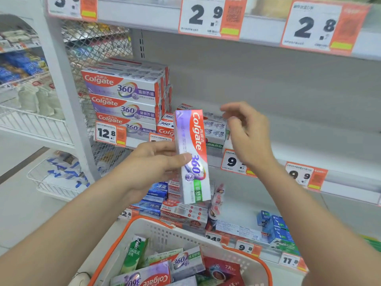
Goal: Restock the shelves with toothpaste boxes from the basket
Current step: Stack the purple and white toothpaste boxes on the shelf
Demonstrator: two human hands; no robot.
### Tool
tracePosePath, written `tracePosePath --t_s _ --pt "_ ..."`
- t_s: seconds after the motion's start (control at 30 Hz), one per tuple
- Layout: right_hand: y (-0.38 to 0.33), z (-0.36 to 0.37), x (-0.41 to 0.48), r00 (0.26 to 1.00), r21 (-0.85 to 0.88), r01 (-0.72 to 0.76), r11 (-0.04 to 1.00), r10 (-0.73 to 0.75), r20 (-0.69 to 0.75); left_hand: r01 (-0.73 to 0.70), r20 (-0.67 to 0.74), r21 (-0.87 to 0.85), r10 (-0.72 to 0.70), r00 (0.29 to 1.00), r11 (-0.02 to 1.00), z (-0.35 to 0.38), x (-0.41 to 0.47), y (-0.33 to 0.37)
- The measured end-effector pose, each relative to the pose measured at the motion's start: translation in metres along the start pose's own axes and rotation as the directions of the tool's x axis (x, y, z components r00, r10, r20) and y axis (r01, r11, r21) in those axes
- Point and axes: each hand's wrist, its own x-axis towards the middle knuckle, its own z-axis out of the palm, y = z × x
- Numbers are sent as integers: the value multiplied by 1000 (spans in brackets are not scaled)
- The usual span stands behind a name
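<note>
My left hand (156, 162) grips a Colgate 360 toothpaste box (192, 145) upright in front of the middle shelf (340, 178). To the right of the box's top, my right hand (247, 133) hovers with fingers apart, holding nothing. A white basket with an orange rim (144, 221) sits below at the bottom centre, holding several toothpaste boxes, among them a green Darlie box (135, 252) and a Colgate 360 box (144, 277). A stack of Colgate 360 boxes (123, 93) stands at the left end of the middle shelf.
The middle shelf to the right of my hands is mostly bare, with price tags (305, 176) along its edge. The lower shelf holds blue boxes (154, 197), red Colgate boxes (183, 213) and blue-green boxes (278, 230). A wire mesh divider (86, 48) and a white upright post (61, 89) stand left.
</note>
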Motion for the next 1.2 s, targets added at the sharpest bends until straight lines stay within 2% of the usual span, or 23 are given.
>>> tracePosePath --t_s 0.07,0.13,0.17,0.2,0.27,0.33,0.4,0.43,0.5,0.57,0.63,0.73,0.8,0.87,0.93,1.07,1.2 --pt "-20 -3 -22 981 117 -99 988 77 180 11 31 -115 -7 999 993 5 0 0" --pt "-31 -5 -38 892 35 -229 973 196 407 10 65 -259 7 998 966 13 -2 -1" --pt "-33 -6 -44 849 -19 -243 970 222 479 7 86 -317 21 996 948 17 -3 -1" --pt "-34 -5 -48 830 -32 -244 969 225 511 0 96 -348 36 995 938 20 -3 -2" --pt "-34 -5 -52 846 54 -269 961 210 490 -31 76 -340 60 995 940 23 -3 0" --pt "-31 -5 -49 910 137 -252 958 187 371 -70 2 -209 72 997 975 20 2 1" --pt "-24 -6 -40 970 118 -178 977 154 190 -141 -97 138 155 983 980 14 5 2" --pt "-19 -8 -33 987 22 -131 991 129 93 -188 -111 349 239 965 918 11 7 1" --pt "-11 -12 -15 995 -295 -96 951 87 -44 -263 -31 709 401 916 654 6 8 -4" --pt "-8 -10 6 990 -503 -125 855 75 -119 -316 112 869 471 875 380 0 12 -11" --pt "-2 0 27 982 -572 -177 801 103 -160 -331 187 910 465 866 251 -7 19 -16" --pt "16 21 59 978 -718 -209 664 152 -144 -311 197 929 443 875 200 -15 29 -12" --pt "21 32 79 953 -740 -236 630 300 -47 -282 174 940 438 882 193 -18 33 -9" --pt "28 42 98 860 -711 -299 637 503 90 -252 157 951 422 893 180 -21 35 -7" --pt "35 50 110 778 -721 -271 637 586 226 -230 147 959 403 903 165 -21 35 -6" --pt "39 58 107 737 -624 -226 748 550 393 -219 128 953 380 916 208 -22 36 -9" --pt "40 61 103 753 -548 -222 806 499 429 -213 134 957 355 925 195 -22 40 -13"
